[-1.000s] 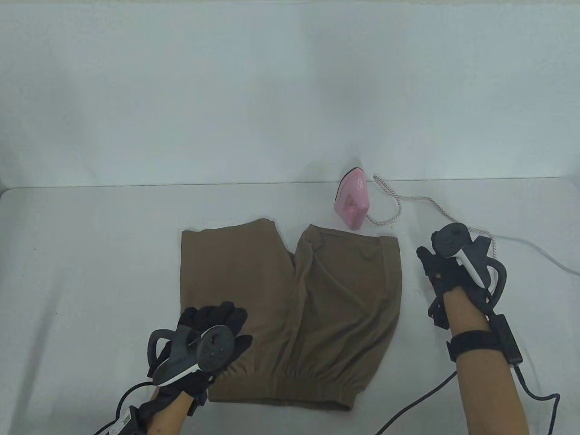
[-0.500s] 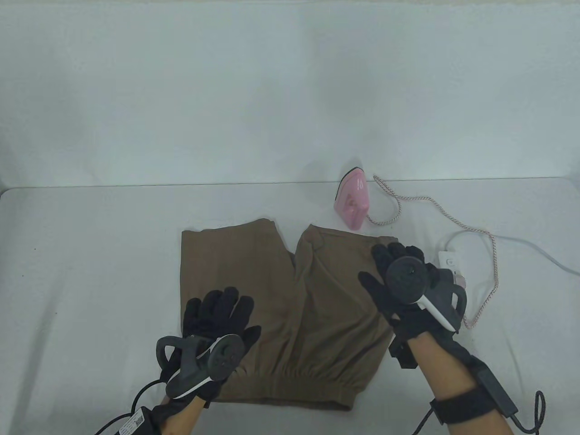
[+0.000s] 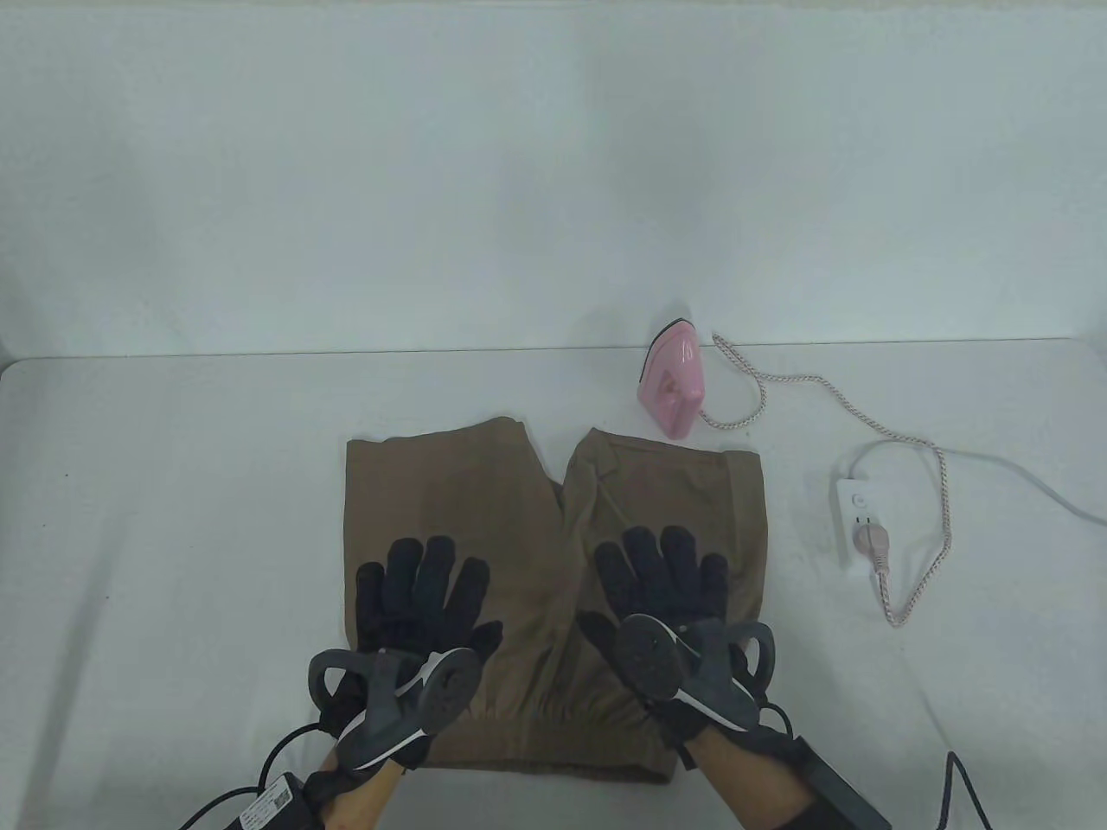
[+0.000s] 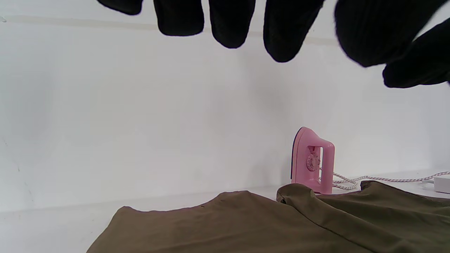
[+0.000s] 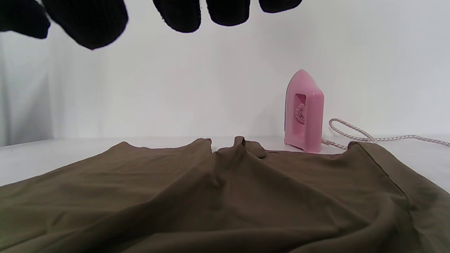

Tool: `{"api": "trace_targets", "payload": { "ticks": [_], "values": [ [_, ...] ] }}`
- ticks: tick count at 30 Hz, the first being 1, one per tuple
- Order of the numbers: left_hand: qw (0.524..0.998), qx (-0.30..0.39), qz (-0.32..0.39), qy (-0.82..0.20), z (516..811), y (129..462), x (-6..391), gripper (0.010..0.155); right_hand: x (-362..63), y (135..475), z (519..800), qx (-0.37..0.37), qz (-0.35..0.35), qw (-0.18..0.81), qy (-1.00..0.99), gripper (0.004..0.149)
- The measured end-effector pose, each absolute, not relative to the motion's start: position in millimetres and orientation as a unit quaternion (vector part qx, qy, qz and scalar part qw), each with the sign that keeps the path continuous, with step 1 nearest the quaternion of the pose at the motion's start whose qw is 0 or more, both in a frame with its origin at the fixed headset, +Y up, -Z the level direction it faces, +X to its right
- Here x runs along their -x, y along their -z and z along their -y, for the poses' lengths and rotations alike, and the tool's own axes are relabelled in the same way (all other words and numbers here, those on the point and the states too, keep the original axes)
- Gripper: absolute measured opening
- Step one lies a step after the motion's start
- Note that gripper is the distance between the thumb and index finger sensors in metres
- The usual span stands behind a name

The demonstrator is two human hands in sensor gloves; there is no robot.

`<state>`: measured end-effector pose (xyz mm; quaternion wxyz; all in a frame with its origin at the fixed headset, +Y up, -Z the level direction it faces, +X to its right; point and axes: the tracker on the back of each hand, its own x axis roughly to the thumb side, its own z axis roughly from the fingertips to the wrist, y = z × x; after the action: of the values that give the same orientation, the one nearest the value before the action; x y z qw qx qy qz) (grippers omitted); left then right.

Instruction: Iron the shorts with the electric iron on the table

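Note:
Brown shorts lie flat in the middle of the table, waistband toward me, with wrinkles on the right leg. My left hand is spread open, palm down, over the left leg. My right hand is spread open, palm down, over the right leg. Neither hand holds anything. A pink iron stands upright just beyond the shorts' far right corner. It also shows in the left wrist view and in the right wrist view, behind the shorts. My left hand's fingers hang stretched out above the cloth.
The iron's braided cord loops right to a pink plug in a white power strip. The strip's white cable runs off the right edge. A white wall stands behind the table.
My right hand has moved left from the power strip onto the shorts' right leg and opened flat. My left hand has slid a little farther up the left leg.

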<state>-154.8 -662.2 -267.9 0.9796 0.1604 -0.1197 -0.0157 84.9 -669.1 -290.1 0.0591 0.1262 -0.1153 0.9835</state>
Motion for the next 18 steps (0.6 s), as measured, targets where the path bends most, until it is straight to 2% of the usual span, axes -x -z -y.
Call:
{"api": "trace_targets", "payload": {
  "ticks": [13, 18],
  "values": [
    [0.975, -0.191, 0.110, 0.027, 657.4, 261.6, 156.8, 0.068, -75.9, 288.1, 678.8, -0.132, 0.117, 0.022, -0.984, 0.072],
    [0.976, -0.182, 0.113, 0.031, 656.7, 262.2, 156.7, 0.067, -79.5, 289.2, 680.7, -0.120, 0.113, 0.021, -0.986, 0.071]
  ]
}}
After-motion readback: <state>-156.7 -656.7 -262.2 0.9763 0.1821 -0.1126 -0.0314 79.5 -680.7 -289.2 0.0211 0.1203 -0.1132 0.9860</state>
